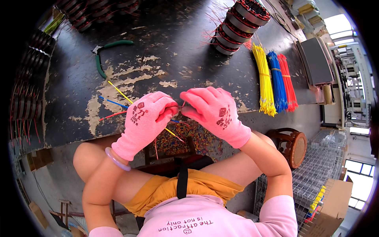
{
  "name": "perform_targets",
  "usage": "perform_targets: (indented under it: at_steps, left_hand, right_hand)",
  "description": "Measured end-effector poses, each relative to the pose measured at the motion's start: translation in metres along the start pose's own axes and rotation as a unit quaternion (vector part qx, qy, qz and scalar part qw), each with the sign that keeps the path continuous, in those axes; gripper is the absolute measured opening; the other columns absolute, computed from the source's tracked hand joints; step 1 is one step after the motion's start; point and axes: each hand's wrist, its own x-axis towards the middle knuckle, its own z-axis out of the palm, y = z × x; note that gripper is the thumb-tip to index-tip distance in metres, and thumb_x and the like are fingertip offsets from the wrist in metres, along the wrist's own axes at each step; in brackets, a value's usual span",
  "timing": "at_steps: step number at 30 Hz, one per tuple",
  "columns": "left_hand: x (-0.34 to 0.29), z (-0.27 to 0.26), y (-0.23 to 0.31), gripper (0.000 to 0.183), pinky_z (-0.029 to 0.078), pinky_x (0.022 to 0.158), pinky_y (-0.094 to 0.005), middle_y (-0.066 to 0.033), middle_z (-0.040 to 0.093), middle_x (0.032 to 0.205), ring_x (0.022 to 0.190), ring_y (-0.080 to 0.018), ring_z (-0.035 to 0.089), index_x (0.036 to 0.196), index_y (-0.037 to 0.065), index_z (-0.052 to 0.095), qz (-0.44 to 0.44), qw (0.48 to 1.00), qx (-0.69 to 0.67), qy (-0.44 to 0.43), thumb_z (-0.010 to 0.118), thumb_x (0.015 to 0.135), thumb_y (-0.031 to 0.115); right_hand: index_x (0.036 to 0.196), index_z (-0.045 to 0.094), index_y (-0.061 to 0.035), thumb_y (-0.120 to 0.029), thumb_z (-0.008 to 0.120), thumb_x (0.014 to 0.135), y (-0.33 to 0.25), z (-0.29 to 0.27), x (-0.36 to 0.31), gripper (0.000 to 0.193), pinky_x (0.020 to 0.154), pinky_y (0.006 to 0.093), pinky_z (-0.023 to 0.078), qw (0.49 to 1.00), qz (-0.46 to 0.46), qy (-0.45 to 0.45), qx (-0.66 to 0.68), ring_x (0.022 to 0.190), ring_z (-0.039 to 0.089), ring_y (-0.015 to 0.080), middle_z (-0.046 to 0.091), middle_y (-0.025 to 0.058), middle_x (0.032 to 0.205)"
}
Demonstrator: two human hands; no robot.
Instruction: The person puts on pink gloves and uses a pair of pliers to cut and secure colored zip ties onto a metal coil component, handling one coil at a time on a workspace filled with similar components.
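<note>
My left hand [148, 118], in a pink knit glove, is closed around several coloured wires. A yellow wire [119, 93], a blue wire [113, 102] and a red wire [113, 115] stick out on its left side. More wire ends come out below the fist. My right hand [216, 114], also gloved in pink, is pinched just to the right of the left fingertips. Between the two hands shows a thin reddish wire [183, 104], largely hidden by the fingers. Both hands are above the front edge of the worn black table [173, 59].
Green-handled cutters [100, 59] lie at the left. Stacked motor stators [239, 27] stand at the back right, beside yellow [263, 81], blue [277, 81] and red [288, 83] wire bundles. More stators [92, 12] sit at the back left. Wire scraps [205, 138] lie below the table edge.
</note>
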Motion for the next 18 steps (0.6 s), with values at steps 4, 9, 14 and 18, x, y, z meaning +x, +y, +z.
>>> perform_targets:
  at_steps: [4,9,14,18]
  left_hand:
    - [0.002,0.002,0.000,0.011,0.054,0.075,-0.0376,-0.0034,0.068,0.096,0.091,-0.0261,0.067,0.092,0.012,0.069,0.013,1.000,0.015,0.012,0.071,0.082,0.009]
    - [0.000,0.001,-0.001,0.009,0.053,0.075,-0.0381,-0.0032,0.068,0.096,0.090,-0.0265,0.067,0.092,0.011,0.069,0.008,1.000,0.009,0.011,0.071,0.083,0.009]
    - [0.001,0.001,0.000,0.008,0.053,0.076,-0.0385,-0.0032,0.067,0.095,0.090,-0.0269,0.067,0.091,0.011,0.069,0.001,1.000,0.007,0.010,0.070,0.083,0.009]
    - [0.002,0.001,0.000,0.009,0.054,0.076,-0.0386,-0.0036,0.067,0.095,0.090,-0.0273,0.067,0.092,0.011,0.069,0.008,1.000,0.013,0.011,0.071,0.083,0.011]
  right_hand:
    - [0.108,0.067,-0.0039,-0.023,0.062,0.100,-0.005,0.004,0.002,0.021,0.064,0.0266,0.049,0.713,0.462,-0.239,0.471,0.074,0.065,0.0132,0.070,0.0024,0.090]
    - [0.107,0.067,-0.0063,-0.022,0.063,0.098,0.007,-0.002,-0.002,0.019,0.069,0.0295,0.051,0.811,0.348,-0.237,0.407,0.080,0.065,0.0162,0.068,0.0025,0.092]
    - [0.104,0.066,-0.0157,-0.026,0.072,0.087,0.010,-0.007,0.002,0.020,0.075,0.0368,0.052,0.988,-0.031,-0.148,-0.045,0.084,0.064,0.0248,0.062,0.0028,0.090]
    - [0.093,0.066,-0.0147,-0.032,0.072,0.089,0.015,-0.003,0.007,0.019,0.065,0.0325,0.050,0.985,-0.096,-0.141,-0.030,0.073,0.062,0.0196,0.060,0.0001,0.081]
